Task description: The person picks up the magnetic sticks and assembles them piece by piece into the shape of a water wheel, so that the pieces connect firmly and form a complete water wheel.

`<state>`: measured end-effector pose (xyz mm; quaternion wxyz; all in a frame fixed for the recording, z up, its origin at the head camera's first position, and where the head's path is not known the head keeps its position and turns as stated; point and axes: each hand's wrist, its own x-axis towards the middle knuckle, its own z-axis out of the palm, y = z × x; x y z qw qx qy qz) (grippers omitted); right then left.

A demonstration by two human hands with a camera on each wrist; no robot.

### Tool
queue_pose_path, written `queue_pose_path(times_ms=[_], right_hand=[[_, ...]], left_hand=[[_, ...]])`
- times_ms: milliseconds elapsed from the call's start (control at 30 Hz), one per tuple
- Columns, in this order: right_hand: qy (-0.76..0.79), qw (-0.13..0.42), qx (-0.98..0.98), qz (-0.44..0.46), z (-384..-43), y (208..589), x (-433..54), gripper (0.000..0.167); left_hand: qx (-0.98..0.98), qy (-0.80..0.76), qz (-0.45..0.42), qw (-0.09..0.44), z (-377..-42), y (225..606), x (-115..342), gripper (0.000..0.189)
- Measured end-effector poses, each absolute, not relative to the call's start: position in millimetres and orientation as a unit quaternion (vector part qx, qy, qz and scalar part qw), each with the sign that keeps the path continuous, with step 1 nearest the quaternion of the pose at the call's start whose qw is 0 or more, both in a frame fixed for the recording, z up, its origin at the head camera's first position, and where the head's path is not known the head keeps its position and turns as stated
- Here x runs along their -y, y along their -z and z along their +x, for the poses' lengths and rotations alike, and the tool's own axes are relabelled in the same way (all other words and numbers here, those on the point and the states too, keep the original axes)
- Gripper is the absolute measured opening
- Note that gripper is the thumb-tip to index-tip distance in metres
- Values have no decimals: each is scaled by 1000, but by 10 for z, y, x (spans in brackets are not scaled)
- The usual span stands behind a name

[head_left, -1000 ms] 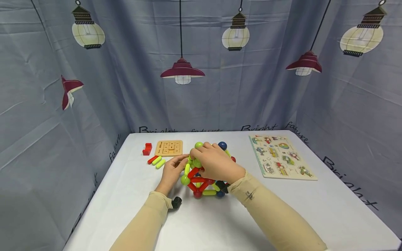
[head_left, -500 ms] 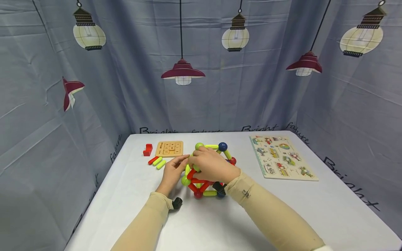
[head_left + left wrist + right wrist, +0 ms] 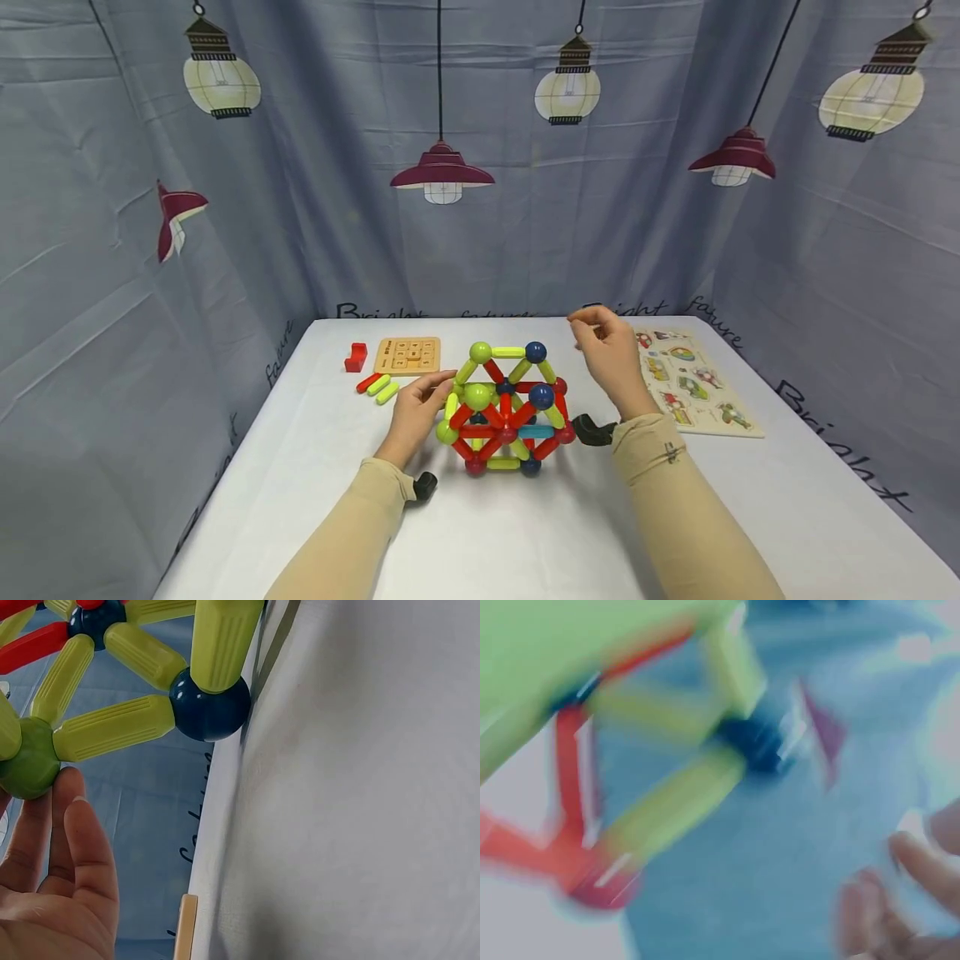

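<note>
A magnetic ball-and-rod structure (image 3: 507, 408) stands on the white table, built of red, yellow-green and one blue-green rod joined by red, green and dark blue balls. At its left side is my left hand (image 3: 414, 414). In the left wrist view its fairly straight fingers (image 3: 67, 795) touch a green ball (image 3: 31, 759) from beneath, with the thumb apart from it. My right hand (image 3: 611, 358) hovers to the right of the structure, fingers loosely bent, holding nothing visible. The right wrist view is blurred; there the fingers (image 3: 922, 877) are apart from the dark blue ball (image 3: 754, 742).
Loose yellow-green rods (image 3: 382, 388) and a red rod (image 3: 368, 382) lie at the left. Behind them are a red block (image 3: 356, 357) and a wooden number board (image 3: 407, 356). A picture puzzle board (image 3: 693, 379) lies at the right, partly behind my right hand.
My right hand has left the top of the structure and moved right, uncovering the structure's front and a dark blue ball. My left hand has stayed at its left side.
</note>
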<state>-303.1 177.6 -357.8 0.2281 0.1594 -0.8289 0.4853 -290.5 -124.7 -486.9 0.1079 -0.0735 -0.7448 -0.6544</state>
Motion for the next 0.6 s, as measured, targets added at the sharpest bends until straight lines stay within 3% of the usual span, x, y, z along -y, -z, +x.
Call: queue_pose_path(times_ms=[133, 233, 600], right_hand=[[-522, 50, 849, 62, -3150, 4086, -2054, 39], [-561, -18, 826, 62, -3142, 4419, -2095, 44], [-617, 40, 785, 46, -3082, 4758, -2097, 45]], left_hand=[[752, 646, -68, 111, -2900, 4882, 1268, 34], [753, 645, -67, 108, -2885, 4868, 1275, 34], [775, 609, -105, 128, -2864, 4827, 1174, 28]])
